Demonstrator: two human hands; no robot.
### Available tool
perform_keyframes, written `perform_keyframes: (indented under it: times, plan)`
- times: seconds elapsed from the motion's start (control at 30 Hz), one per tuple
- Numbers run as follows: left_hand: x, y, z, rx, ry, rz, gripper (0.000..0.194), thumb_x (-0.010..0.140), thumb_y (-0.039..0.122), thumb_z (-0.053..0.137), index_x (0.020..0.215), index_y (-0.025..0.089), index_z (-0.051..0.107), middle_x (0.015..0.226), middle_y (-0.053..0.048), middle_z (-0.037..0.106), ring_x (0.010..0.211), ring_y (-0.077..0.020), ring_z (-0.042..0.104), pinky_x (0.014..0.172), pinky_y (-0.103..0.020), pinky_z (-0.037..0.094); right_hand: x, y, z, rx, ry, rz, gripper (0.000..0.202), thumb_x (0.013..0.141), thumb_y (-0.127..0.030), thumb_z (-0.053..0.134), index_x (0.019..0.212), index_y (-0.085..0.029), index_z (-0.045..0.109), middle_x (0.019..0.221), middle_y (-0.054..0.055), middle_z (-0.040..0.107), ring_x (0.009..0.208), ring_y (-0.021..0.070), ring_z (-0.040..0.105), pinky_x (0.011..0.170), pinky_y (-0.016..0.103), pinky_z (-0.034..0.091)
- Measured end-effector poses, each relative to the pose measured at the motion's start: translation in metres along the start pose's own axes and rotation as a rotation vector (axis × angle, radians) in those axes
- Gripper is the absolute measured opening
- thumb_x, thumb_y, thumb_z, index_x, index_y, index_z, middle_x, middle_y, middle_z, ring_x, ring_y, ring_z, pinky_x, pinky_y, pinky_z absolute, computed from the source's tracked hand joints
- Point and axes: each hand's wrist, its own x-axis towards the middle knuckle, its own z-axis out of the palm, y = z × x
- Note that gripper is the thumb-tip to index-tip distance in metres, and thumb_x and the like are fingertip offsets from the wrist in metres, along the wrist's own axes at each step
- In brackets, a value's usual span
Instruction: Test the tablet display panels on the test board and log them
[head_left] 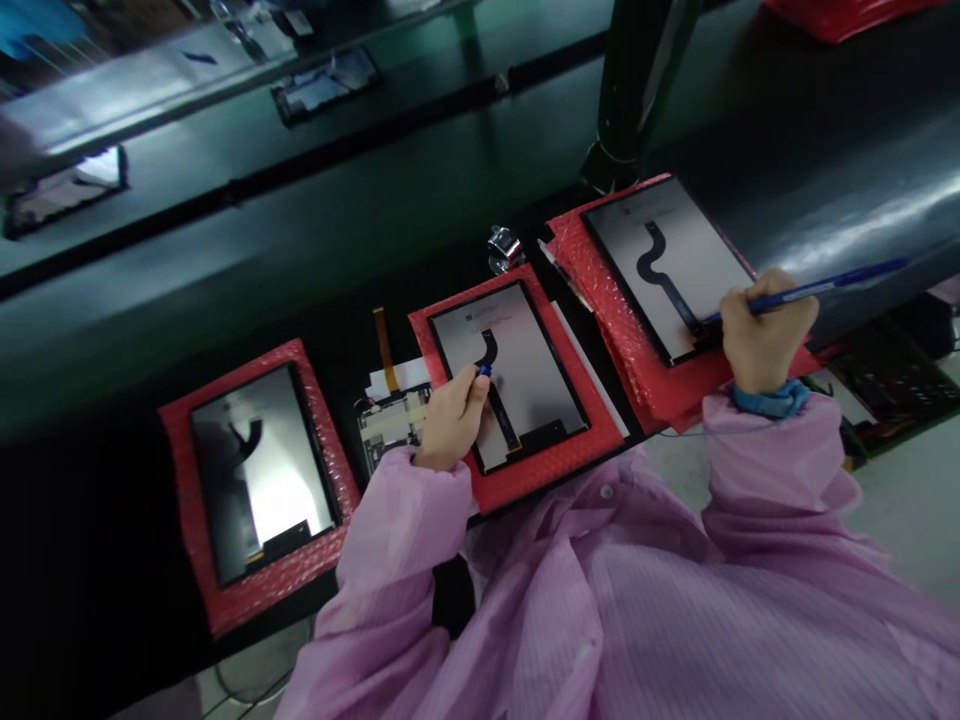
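My right hand (766, 328) is closed around a blue pen (832, 284). The pen's tip end meets the lower part of the right display panel (694, 260), by the foot of its black flex cable (649, 266). My left hand (454, 415) pinches a small blue piece (484, 371), which looks like a pen cap, over the middle display panel (536, 365). A black flex cable (502, 410) runs down that panel, partly behind my fingers. Further left, a third display panel (277, 470) reflects bright light.
Red bubble wrap (337, 470) lies beneath each panel, stacked thicker at right. Left of the middle panel are an opened device (382, 425) and an orange ribbon cable (385, 350). A shiny metal item (505, 248) and a dark post (626, 100) stand behind. A conveyor belt (300, 210) runs beyond.
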Motion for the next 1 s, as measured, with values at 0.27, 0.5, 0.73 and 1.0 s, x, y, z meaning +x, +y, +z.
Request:
perform_keyframes:
  times: [0.27,0.5,0.73,1.0]
  plan:
    - [-0.005,-0.002,-0.004,-0.111,0.034,0.089,0.053,0.103,0.065,0.031,0.1,0.021,0.061,0.081,-0.004,0.069,0.074,-0.0185,0.065,0.071,-0.03,0.05,-0.031,-0.067,-0.009,0.704,0.172,-0.056,0.018,0.088,-0.032,0.065,0.079,-0.023,0.053,0.059,-0.006,0.045,0.042,0.0092,0.042,0.041,0.026,0.03]
    - [-0.012,-0.002,-0.008,-0.199,0.023,0.249,0.057,0.103,0.068,0.026,0.096,0.021,0.057,0.081,-0.004,0.068,0.071,-0.0168,0.063,0.067,-0.029,0.049,-0.075,-0.161,0.045,0.973,-0.792,0.131,0.034,0.099,-0.034,0.054,0.07,-0.019,0.058,0.065,-0.001,0.056,0.055,0.0088,0.053,0.049,0.023,0.038]
    - [-0.014,-0.001,-0.01,-0.168,0.005,0.323,0.058,0.104,0.068,0.022,0.092,0.021,0.054,0.072,-0.001,0.061,0.062,-0.0161,0.059,0.06,-0.028,0.043,-0.085,-0.171,0.085,0.903,-0.98,0.129,0.034,0.097,-0.038,0.053,0.068,-0.021,0.047,0.063,-0.003,0.048,0.056,0.0099,0.046,0.051,0.025,0.034]
    - [-0.018,-0.001,-0.004,-0.3,-0.053,0.182,0.071,0.098,0.078,0.018,0.098,0.019,0.057,0.074,-0.005,0.062,0.065,-0.0192,0.062,0.062,-0.031,0.048,-0.079,-0.175,0.116,0.747,-1.245,-0.255,0.019,0.096,-0.026,0.037,0.084,-0.022,0.051,0.076,-0.001,0.046,0.071,0.0148,0.044,0.069,0.031,0.037]
